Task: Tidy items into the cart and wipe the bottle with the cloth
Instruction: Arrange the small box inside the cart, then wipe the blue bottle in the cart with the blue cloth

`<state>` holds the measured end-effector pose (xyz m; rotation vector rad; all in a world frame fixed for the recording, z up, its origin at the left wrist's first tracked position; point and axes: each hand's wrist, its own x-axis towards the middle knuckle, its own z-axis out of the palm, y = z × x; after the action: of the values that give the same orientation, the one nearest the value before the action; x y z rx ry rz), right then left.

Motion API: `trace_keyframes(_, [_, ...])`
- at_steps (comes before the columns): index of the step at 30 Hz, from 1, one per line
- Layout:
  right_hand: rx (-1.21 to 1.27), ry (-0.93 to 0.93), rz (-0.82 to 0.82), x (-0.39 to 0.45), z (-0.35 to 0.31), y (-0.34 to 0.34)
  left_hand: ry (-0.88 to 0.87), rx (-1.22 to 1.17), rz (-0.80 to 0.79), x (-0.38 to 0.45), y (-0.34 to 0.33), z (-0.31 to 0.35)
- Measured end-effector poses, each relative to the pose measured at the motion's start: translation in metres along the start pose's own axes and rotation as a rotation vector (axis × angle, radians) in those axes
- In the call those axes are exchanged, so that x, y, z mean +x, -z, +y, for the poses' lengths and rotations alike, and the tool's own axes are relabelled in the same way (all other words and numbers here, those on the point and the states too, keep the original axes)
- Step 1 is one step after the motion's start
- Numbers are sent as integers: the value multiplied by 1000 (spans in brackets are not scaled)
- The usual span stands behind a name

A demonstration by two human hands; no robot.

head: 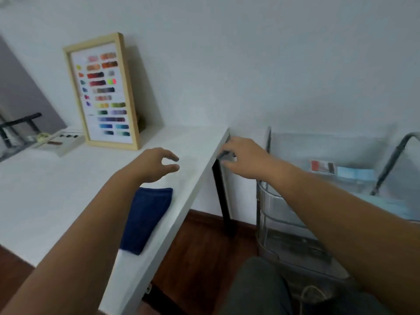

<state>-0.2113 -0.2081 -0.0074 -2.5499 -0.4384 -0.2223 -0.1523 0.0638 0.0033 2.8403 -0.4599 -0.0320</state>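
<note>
Motion-blurred view, head turned toward table (68, 201) end and cart (263, 192).

Left hand (156, 165) over table top, fingers loosely curled, thumb and forefinger apart, nothing held. Not touching cloth (145, 220).

Right hand (241, 160) out past table edge, near table leg (223, 201), between table and cart. Fingers curled; something small and dark at fingertips, possibly only the leg top behind them. Grip state: cannot tell.

Cloth: dark blue, folded, flat on table near the near edge, partly under left forearm.

Cart: clear-walled, right of table, close to leg. Top tier holds boxes (336, 169) and pale blue items; detail lost to blur. Bottle: not identifiable in view.

Still on table at far left: framed colour chart (104, 92) leaning on wall, white tray (61, 142) with small items.

Risks:
- Left forearm dragging across cloth, pushing it off the edge to floor.
- Right hand clipping table corner or cart rim when swinging across the gap.
- If small item is in right fingers, loose pinch could drop it into the gap rather than the cart.
- Reach toward tray could knock the leaning chart.
</note>
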Motion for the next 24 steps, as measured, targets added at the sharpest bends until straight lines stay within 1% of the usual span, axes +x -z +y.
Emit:
trace_keyframes(3, [42,37,-73,7,-32,-34,117,-2,-52,-25,-8,-47])
trace_keyframes(6, [21,21,-160,13,-55,-68,171,-17,-114,-41,-17,-78])
trace_keyframes(9, [-9,-26,-218,16,-72,-93,184,-27,-89,-50,-24,-92])
trace_keyframes(11, [14,-88,-240,16,-82,-104,184,-26,-78,-54,-26,-95])
trace_keyframes(15, [32,-156,-244,14,-95,-120,112,-103,-134,-53,-16,-92])
trace_keyframes(16, [79,-170,-224,12,-97,-122,84,-122,-140,-53,-10,-89])
trace_keyframes(17, [178,-191,-198,10,-98,-124,51,-149,-133,-54,-4,-84])
trace_keyframes(20, [661,-251,-127,1,-100,-117,-65,-271,-82,-57,13,-57])
trace_keyframes(21, [786,-263,-115,-1,-99,-112,-115,-312,-75,-58,17,-44])
trace_keyframes(22, [876,-259,-109,-5,-97,-106,-172,-346,-74,-59,20,-31])
trace_keyframes(24, [959,-230,-90,-13,-91,-93,-277,-414,-63,-57,23,-4])
